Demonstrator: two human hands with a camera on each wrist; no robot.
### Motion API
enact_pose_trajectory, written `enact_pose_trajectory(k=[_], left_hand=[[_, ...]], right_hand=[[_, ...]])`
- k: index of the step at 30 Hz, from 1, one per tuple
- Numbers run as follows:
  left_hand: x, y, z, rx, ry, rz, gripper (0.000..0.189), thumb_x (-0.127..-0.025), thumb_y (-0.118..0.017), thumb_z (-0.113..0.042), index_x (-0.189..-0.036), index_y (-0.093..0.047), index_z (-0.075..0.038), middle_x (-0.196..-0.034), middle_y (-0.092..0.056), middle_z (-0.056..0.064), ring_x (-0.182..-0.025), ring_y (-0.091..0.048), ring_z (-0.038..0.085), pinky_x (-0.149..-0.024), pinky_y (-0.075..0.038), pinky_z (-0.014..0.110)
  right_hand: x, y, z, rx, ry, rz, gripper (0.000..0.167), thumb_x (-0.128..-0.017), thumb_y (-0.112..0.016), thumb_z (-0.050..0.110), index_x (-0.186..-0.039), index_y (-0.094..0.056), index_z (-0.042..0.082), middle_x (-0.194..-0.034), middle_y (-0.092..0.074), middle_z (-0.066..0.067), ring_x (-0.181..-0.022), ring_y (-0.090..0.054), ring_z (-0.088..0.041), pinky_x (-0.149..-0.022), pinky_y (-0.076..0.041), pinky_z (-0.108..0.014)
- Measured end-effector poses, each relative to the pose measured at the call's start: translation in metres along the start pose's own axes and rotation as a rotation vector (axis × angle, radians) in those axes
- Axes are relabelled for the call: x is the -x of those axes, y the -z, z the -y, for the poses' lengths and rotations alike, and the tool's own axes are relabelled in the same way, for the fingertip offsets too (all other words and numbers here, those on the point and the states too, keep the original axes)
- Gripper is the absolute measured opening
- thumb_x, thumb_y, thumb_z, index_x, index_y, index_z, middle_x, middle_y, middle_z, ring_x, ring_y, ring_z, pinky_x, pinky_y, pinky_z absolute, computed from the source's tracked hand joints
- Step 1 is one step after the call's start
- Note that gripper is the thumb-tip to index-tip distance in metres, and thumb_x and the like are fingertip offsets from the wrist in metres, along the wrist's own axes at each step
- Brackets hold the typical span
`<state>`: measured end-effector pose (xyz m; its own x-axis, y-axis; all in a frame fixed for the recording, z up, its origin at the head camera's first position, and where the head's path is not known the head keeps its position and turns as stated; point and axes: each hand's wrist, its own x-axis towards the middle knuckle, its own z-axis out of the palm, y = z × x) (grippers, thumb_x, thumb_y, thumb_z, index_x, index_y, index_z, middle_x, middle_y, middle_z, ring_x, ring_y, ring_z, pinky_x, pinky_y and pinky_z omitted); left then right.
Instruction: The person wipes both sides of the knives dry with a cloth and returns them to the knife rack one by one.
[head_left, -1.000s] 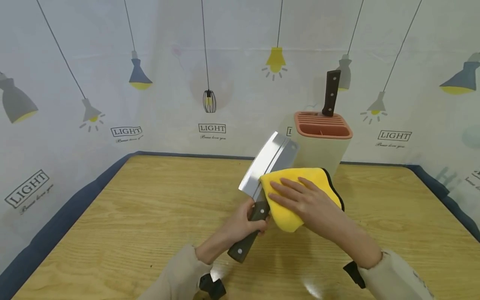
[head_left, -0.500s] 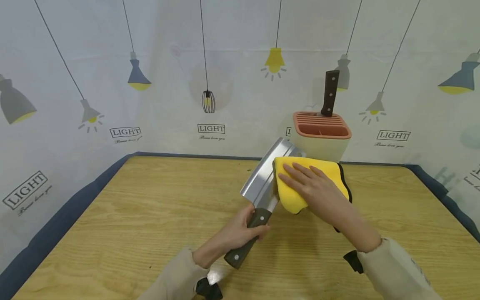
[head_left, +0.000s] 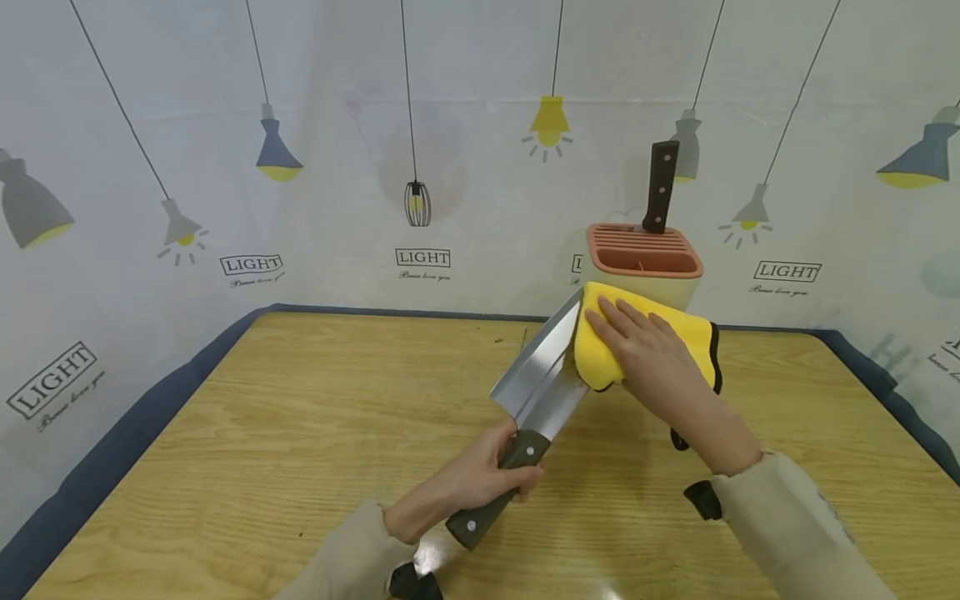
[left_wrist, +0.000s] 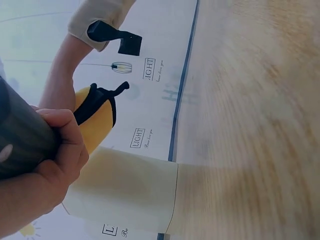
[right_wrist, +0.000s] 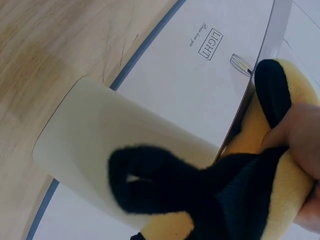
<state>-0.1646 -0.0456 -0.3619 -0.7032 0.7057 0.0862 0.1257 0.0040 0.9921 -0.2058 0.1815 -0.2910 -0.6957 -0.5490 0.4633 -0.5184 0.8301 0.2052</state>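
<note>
A cleaver is held at a slant over the table in the head view, its wide blade (head_left: pixel 546 379) pointing up and right. My left hand (head_left: pixel 491 471) grips its dark riveted handle (head_left: pixel 470 525). In the left wrist view, curled fingers (left_wrist: pixel 67 142) wrap that handle. My right hand (head_left: pixel 652 354) holds a folded yellow cloth (head_left: pixel 600 358) with black edging against the blade near its tip, covering that part. Seen from the right wrist, the thumb (right_wrist: pixel 295 130) presses into the cloth (right_wrist: pixel 280 195), whose black loop hangs down.
Just behind the cloth stands a cream knife block (head_left: pixel 678 292) with a salmon slotted top (head_left: pixel 645 242). A dark-handled knife (head_left: pixel 662 187) stands in it. The wooden table (head_left: pixel 300 433) ends at a printed backdrop (head_left: pixel 480 167).
The right hand and cloth have slid up and right along the blade, from near the handle toward the tip. The cleaver has shifted slightly down and right, still in the left hand.
</note>
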Motion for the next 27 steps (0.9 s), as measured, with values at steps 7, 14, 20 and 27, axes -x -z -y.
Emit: enact_pose_trajectory(k=[7, 14, 20, 27], left_hand=[[-0.001, -0.002, -0.001, 0.006, 0.000, -0.007, 0.032, -0.085, -0.050, 0.005, -0.114, -0.036, 0.007, -0.071, -0.048, 0.003, -0.058, -0.046, 0.008, -0.053, -0.041, 0.019], [-0.002, -0.002, 0.000, -0.024, -0.011, 0.007, 0.029, -0.085, -0.050, 0.004, -0.111, -0.037, 0.007, -0.069, -0.048, 0.002, -0.058, -0.046, 0.007, -0.052, -0.040, 0.019], [-0.003, -0.001, -0.001, -0.034, 0.001, 0.007, 0.026, -0.086, -0.050, 0.003, -0.109, -0.038, 0.006, -0.069, -0.048, 0.002, -0.057, -0.045, 0.007, -0.052, -0.040, 0.019], [-0.004, -0.001, -0.003, -0.019, -0.008, 0.002, 0.032, -0.085, -0.051, 0.003, -0.114, -0.038, 0.002, -0.072, -0.048, 0.003, -0.057, -0.046, 0.008, -0.052, -0.041, 0.020]], right_hand=[[-0.001, -0.001, 0.010, 0.043, 0.037, -0.010, 0.069, -0.064, -0.074, -0.008, -0.126, -0.047, 0.002, -0.132, -0.041, -0.019, -0.119, -0.041, -0.035, -0.089, -0.039, -0.054], [-0.001, -0.004, 0.030, 0.084, 0.139, -0.058, 0.068, -0.063, -0.074, -0.008, -0.125, -0.049, 0.004, -0.131, -0.044, -0.016, -0.119, -0.043, -0.032, -0.090, -0.039, -0.051], [-0.001, -0.006, 0.046, 0.078, 0.236, -0.083, 0.068, -0.064, -0.076, -0.003, -0.126, -0.048, 0.005, -0.132, -0.044, -0.014, -0.122, -0.040, -0.029, -0.092, -0.038, -0.049], [-0.001, -0.003, 0.052, 0.056, 0.338, -0.150, 0.070, -0.062, -0.075, -0.004, -0.126, -0.050, 0.009, -0.131, -0.045, -0.012, -0.122, -0.039, -0.029, -0.095, -0.035, -0.049]])
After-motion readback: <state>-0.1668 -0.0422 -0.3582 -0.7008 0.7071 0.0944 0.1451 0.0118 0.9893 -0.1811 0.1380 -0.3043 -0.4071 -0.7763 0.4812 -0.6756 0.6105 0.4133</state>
